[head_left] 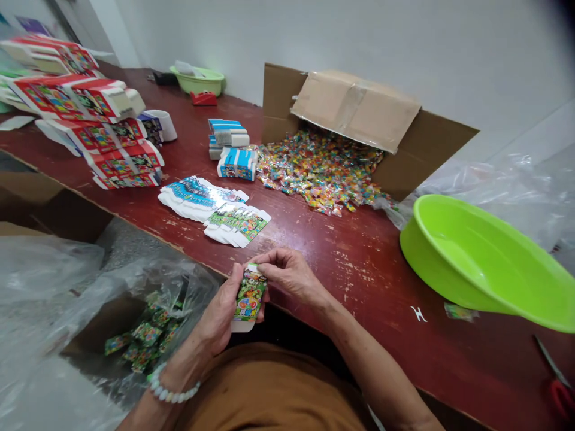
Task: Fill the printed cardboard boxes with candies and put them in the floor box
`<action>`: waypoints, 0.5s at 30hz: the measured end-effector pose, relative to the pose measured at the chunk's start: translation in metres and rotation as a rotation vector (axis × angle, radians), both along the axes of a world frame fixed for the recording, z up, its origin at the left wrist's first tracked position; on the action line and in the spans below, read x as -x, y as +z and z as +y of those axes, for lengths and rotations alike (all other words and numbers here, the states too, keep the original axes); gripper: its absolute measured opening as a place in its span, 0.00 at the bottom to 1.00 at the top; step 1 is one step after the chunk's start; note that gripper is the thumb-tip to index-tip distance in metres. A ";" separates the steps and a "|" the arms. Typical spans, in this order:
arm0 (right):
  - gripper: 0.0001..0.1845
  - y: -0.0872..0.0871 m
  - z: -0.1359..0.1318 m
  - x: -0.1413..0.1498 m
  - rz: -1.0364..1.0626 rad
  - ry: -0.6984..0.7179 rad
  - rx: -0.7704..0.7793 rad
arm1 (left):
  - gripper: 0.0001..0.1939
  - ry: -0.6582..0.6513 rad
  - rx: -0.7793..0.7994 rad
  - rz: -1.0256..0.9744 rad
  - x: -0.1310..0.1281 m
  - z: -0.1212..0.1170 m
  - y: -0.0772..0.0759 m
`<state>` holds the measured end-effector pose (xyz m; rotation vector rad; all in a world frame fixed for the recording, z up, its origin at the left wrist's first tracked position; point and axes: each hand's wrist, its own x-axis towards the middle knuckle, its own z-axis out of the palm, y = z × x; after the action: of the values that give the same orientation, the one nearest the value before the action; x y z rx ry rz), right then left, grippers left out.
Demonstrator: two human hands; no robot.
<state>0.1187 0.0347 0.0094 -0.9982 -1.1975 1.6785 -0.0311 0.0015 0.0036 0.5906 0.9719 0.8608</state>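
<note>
My left hand [221, 318] is closed around a small green printed carton [250, 294], held upright over the table's front edge. A white flap sticks out at its lower end. My right hand [291, 276] pinches the carton's top end between thumb and fingers. Just beyond my hands lies a fanned row of flat green cartons [240, 220], joined to a fan of flat blue cartons [193, 194]. Down to the left, an open box lined with clear plastic holds several green packets [147, 334].
Wrapped candies [314, 167] spill from a tipped cardboard box [354, 108] at the back. A lime green basin [415, 251] stands right, with red-handled scissors [559, 389] near it. Stacks of red cartons [90, 99] and bundled blue cartons [236, 164] stand on the red table [359, 281].
</note>
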 end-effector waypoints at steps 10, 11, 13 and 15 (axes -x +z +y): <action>0.15 -0.004 -0.011 -0.012 -0.088 0.179 -0.277 | 0.38 0.036 -0.029 0.087 -0.002 0.000 -0.006; 0.15 -0.006 -0.006 -0.016 -0.143 0.182 -0.308 | 0.37 0.040 -0.022 0.088 -0.004 -0.001 -0.006; 0.14 -0.012 0.014 -0.032 -0.311 0.116 -0.367 | 0.34 0.048 -0.005 0.069 -0.008 -0.006 -0.007; 0.13 -0.017 0.047 -0.059 -0.576 -0.081 -0.418 | 0.31 0.052 0.023 -0.019 -0.010 -0.014 -0.011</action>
<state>0.1773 0.0815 -0.0073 -1.2741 -1.7611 1.0294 -0.0210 -0.0127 -0.0073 0.5389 0.9822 0.8988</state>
